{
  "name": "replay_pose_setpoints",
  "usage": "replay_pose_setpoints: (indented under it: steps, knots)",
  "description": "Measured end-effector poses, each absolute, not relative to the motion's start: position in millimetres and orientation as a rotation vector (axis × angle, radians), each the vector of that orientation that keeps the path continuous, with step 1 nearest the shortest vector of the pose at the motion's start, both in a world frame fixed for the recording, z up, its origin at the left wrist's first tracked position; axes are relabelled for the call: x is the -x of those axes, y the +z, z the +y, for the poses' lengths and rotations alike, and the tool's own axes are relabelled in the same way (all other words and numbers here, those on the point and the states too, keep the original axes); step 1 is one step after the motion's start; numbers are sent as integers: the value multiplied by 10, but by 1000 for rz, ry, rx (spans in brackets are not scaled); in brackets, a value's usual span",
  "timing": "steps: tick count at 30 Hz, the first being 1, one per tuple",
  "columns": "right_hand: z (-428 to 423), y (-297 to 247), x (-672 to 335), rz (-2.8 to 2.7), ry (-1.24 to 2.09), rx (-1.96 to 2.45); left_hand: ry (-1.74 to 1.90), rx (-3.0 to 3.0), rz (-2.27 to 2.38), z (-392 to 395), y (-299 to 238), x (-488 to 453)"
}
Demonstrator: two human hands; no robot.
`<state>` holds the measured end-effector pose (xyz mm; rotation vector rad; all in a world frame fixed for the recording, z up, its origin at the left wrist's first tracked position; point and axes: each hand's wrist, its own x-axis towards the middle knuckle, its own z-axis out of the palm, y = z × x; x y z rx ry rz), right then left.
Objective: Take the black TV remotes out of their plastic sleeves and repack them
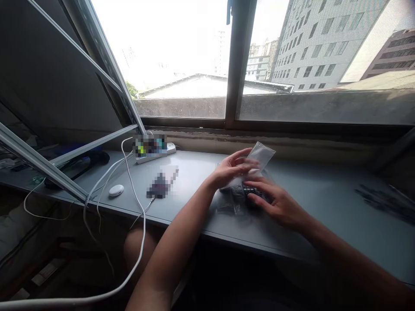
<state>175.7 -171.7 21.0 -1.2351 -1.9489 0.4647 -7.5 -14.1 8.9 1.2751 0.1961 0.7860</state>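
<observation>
The desk [317,190] is blue-grey. I see a white cord [144,231] and a white round thing [116,190]. The little bag [263,154] is see-through and milky, and the black thing [249,188] has rows of pale spots. The grey building [311,41] has rows of dark windows [308,71].

Beyond the grip, a wide window [238,65] gives strong daylight, and left of the grip stands a metal frame [113,62].
</observation>
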Motion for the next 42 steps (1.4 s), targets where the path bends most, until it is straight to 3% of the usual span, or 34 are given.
replay_pose_setpoints:
  steps: [19, 27, 34, 42]
  knots:
    - [-1774, 293, -1700, -1574, 783, 1162, 1038, -1093, 368, -86, 155, 90]
    - [-1757, 299, -1718, -1394, 843, 1200, 778, -1144, 320, -130, 207, 140]
    - [-1774, 349, -1719, -1335, 821, 1269, 955, -1122, 453, -33, 134, 106]
    - [-1767, 328, -1739, -1412, 808, 1262, 653, -1330, 407, -179, 165, 104]
